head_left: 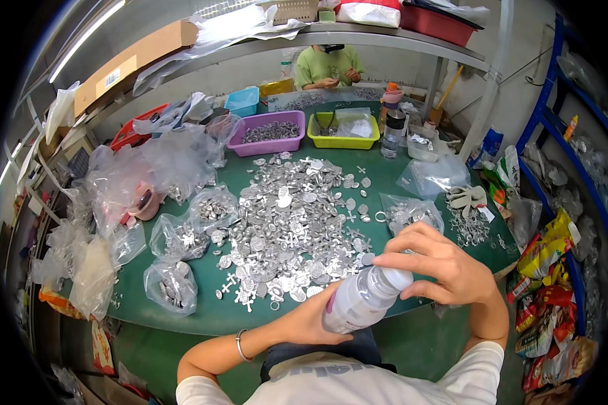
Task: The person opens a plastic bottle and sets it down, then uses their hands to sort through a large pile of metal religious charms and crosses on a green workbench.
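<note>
A clear plastic bottle [359, 302] tilts to the right in front of my body, over the near table edge. My left hand [309, 317] is closed round its lower body. At its top, my right hand [446, 267] has thumb and fingers round the white lid [396, 277]; whether the lid is loose or still on the neck I cannot tell. Just beyond the bottle spreads a big heap of silver metal charms [284, 233], among them crosses and oval medals. A bag of metal pieces [412, 213] lies beyond my right hand.
The green table [213, 304] also carries bags of charms [171, 287], a purple basin [267, 144], a yellow-green basin [344, 141], a dark-capped bottle [392, 135] and a glove [466, 197]. A co-worker [328, 67] sits across. Blue shelving [544, 115] stands right.
</note>
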A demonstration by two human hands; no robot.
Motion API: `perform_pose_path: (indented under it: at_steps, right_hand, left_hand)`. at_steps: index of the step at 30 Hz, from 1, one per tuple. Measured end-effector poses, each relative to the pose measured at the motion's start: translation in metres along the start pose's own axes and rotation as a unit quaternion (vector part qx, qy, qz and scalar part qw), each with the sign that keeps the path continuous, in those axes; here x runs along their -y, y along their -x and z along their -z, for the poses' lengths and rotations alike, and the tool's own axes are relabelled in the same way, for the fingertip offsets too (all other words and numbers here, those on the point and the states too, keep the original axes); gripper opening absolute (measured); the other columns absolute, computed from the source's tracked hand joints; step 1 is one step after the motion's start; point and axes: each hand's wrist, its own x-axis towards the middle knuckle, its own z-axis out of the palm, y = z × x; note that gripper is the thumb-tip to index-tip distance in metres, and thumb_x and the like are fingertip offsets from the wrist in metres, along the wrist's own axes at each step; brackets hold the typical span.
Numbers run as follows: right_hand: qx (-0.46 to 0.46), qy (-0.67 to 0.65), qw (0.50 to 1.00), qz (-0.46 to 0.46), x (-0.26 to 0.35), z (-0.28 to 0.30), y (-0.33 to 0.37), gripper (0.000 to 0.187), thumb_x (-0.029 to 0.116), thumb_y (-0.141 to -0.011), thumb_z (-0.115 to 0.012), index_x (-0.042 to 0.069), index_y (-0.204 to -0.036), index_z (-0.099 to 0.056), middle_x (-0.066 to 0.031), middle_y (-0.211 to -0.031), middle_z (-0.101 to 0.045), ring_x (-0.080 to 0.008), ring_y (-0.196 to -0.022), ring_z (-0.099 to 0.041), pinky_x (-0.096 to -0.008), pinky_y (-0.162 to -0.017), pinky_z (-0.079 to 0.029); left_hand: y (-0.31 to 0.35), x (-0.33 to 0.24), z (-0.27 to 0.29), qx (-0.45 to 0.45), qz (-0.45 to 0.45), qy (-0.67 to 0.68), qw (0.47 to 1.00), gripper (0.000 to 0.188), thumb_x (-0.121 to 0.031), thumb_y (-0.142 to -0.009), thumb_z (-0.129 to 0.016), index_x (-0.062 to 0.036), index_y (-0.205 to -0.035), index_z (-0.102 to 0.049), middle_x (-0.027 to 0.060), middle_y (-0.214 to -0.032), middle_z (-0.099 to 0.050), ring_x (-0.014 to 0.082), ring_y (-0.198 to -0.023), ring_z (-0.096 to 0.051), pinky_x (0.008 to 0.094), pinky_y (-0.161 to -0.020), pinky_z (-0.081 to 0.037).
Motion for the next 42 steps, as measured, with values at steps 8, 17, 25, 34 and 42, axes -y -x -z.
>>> perform_pose_path:
  at_steps: [8, 17, 25, 34, 42]
  right_hand:
    - [0.073, 0.031, 0.997, 0.023, 0.003, 0.008, 0.000, 0.045, 0.029, -0.076, -0.063, 0.005, -0.113, -0.057, -0.0116, -0.099, -0.054, -0.0279, -0.084, -0.050, -0.0364, -0.075, -0.039]
    - [0.040, 0.193, 0.980, -0.015, 0.016, -0.004, 0.003, 0.063, 0.044, -0.066, -0.066, 0.001, -0.110, -0.051, -0.0059, -0.081, -0.047, -0.0221, -0.072, -0.047, -0.0321, -0.066, -0.035]
    - [0.004, 0.110, 0.994, 0.029, 0.028, -0.015, -0.007, 0.048, 0.033, -0.072, -0.063, -0.001, -0.106, -0.056, -0.0095, -0.084, -0.052, -0.0265, -0.080, -0.052, -0.0359, -0.071, -0.040]
    - [-0.174, -0.135, 0.972, -0.085, 0.010, -0.055, 0.009, 0.033, -0.001, -0.070, -0.046, -0.002, -0.098, -0.062, -0.0180, -0.093, -0.064, -0.0315, -0.092, -0.062, -0.0462, -0.090, -0.044]
    - [-0.024, -0.359, 0.928, 0.094, 0.009, -0.031, 0.000, 0.031, 0.006, -0.066, -0.067, 0.003, -0.097, -0.066, -0.0126, -0.099, -0.064, -0.0307, -0.106, -0.055, -0.0543, -0.101, -0.023]
  left_hand:
    - [0.000, 0.004, 0.003, 0.054, 0.001, 0.013, 0.998, 0.086, -0.011, -0.065, -0.076, -0.0023, -0.134, -0.025, 0.0133, -0.124, -0.044, 0.0217, -0.117, -0.043, 0.0354, -0.098, -0.035]
    - [0.003, 0.013, -0.012, -0.039, -0.057, -0.065, 0.995, 0.084, -0.012, -0.061, -0.076, -0.0022, -0.131, -0.030, 0.0150, -0.118, -0.049, 0.0262, -0.109, -0.050, 0.0356, -0.093, -0.040]
    - [-0.002, 0.001, -0.005, 0.093, 0.022, 0.014, 0.995, 0.086, -0.013, -0.060, -0.077, -0.0018, -0.131, -0.031, 0.0117, -0.121, -0.047, 0.0225, -0.114, -0.046, 0.0368, -0.096, -0.037]
    - [-0.012, 0.020, -0.034, -0.226, -0.132, -0.234, 0.936, 0.082, -0.007, -0.050, -0.077, -0.0034, -0.123, -0.039, 0.0168, -0.111, -0.051, 0.0341, -0.102, -0.049, 0.0401, -0.087, -0.040]
    - [-0.019, 0.004, -0.021, 0.079, -0.112, -0.032, 0.990, 0.081, -0.010, -0.059, -0.075, -0.0046, -0.129, -0.036, 0.0130, -0.118, -0.049, 0.0265, -0.108, -0.050, 0.0353, -0.090, -0.041]
